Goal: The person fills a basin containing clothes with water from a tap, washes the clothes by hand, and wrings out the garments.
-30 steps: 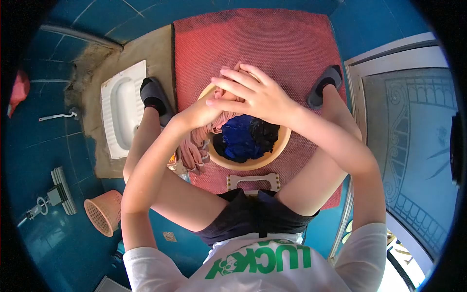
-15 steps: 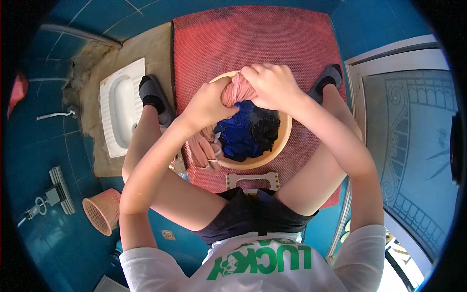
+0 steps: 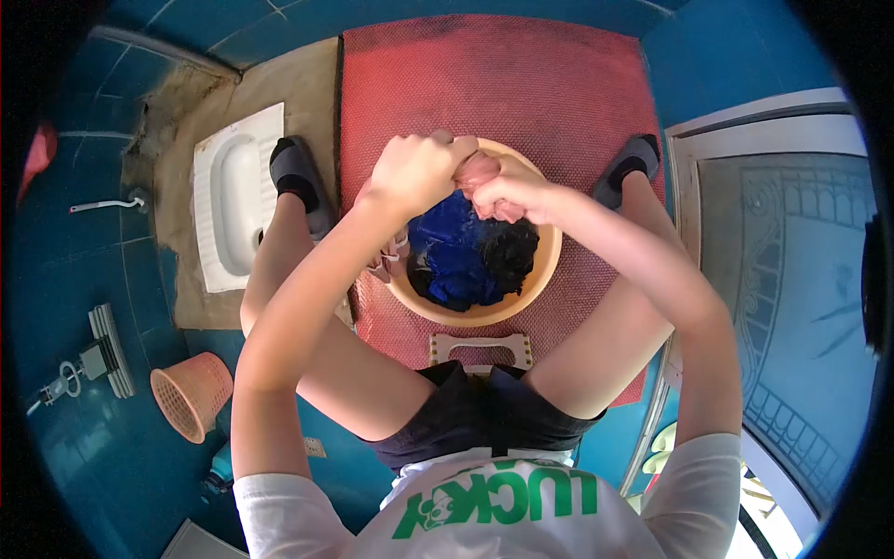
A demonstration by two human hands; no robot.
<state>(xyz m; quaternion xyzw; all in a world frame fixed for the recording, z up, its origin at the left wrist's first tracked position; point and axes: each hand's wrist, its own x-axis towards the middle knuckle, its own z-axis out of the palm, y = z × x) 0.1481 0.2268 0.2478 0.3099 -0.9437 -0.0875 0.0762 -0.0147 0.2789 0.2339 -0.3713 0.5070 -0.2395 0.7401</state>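
Over the far side of a yellow basin point(image 3: 548, 270), a twisted pink garment point(image 3: 479, 171) is gripped between both of my hands. My left hand point(image 3: 419, 170) is closed around its left part, knuckles up. Close beside it, my right hand point(image 3: 514, 191) clenches the other part, with folds bulging under the fingers. More pink fabric shows below my left wrist at the basin's left rim. Inside the basin lie wet blue cloth point(image 3: 454, 247) and black cloth point(image 3: 510, 259).
The basin stands on a red textured mat point(image 3: 484, 79) between my feet. A small stool point(image 3: 480, 339) is close to me. To the left are a squat toilet point(image 3: 237, 191), a pink plastic basket point(image 3: 193, 396) and a wall-hung brush point(image 3: 107, 204). A door point(image 3: 792, 279) is at the right.
My left hand has turned knuckles-up and moved up and right; my right hand has moved down and right. The pink garment is more tightly twisted, and less of it hangs at the left.
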